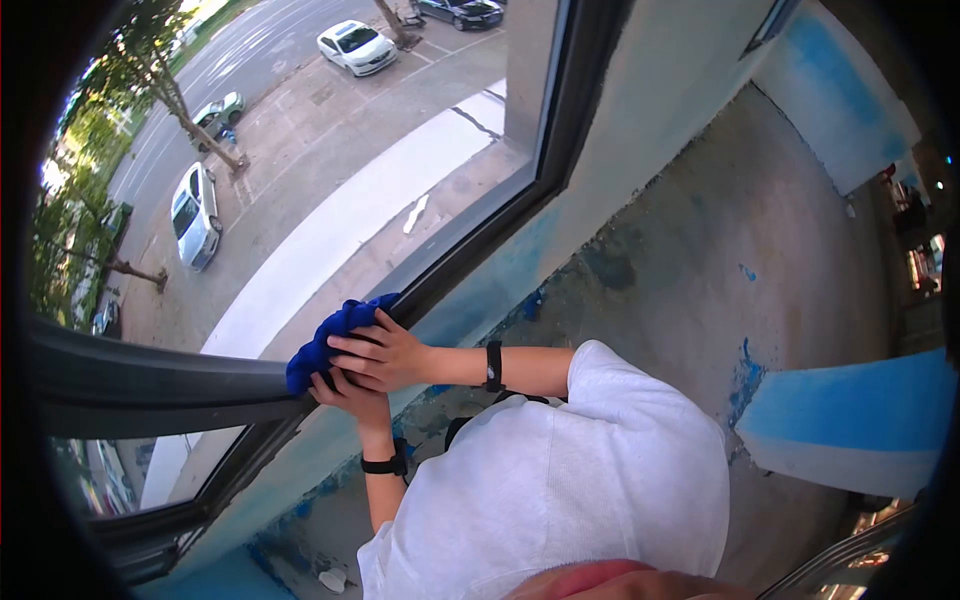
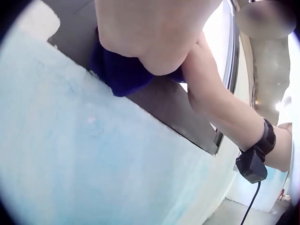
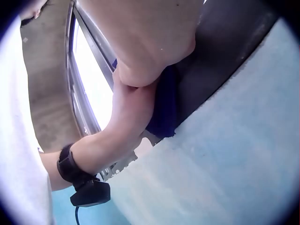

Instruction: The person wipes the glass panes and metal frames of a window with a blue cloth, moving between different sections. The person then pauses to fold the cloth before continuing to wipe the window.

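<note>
at the corner of the dark window frame (image 1: 480,245), where a thick rail (image 1: 150,385) meets it, a person in a white shirt (image 1: 570,470) has both hands on a bunched blue cloth (image 1: 318,350). the right hand (image 1: 385,355) lies across the cloth with its fingers spread and fairly straight, pressing it rather than clenched round it. the left hand (image 1: 352,400) sits just beside and touching the right, its fingers laid out against the near side of the cloth; part of them is covered, so i can't tell how they all lie. the cloth rests against the frame, and folds of it show past the hands in both wrist views. each wrist wears a black strap, the left one (image 1: 385,460) and the right one (image 1: 494,366). below the frame runs a pale blue and white wall (image 2: 93,154). through the glass i see a road (image 1: 250,45), parked cars and trees. behind the person, a blue and white block (image 1: 850,415) stands over the stained floor (image 1: 690,290).
</note>
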`<control>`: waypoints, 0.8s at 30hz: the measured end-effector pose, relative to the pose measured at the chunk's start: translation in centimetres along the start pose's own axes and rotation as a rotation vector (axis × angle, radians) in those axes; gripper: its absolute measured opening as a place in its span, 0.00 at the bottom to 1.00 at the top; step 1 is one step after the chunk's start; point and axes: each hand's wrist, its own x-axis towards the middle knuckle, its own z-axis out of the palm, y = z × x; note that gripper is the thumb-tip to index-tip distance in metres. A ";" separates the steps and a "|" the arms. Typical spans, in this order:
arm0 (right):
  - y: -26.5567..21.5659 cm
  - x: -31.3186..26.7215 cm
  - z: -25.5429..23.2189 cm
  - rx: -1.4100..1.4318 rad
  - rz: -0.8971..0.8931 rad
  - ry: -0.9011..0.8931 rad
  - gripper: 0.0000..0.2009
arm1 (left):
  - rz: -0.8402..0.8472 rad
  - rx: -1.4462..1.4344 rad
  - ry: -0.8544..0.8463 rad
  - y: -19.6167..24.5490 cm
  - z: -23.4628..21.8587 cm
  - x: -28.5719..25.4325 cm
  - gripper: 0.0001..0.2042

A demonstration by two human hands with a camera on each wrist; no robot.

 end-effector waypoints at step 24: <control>4.3 -26.8 -58.5 0.362 1.671 0.884 0.25 | 1.351 -1.566 -0.873 60.9 13.3 1.5 0.27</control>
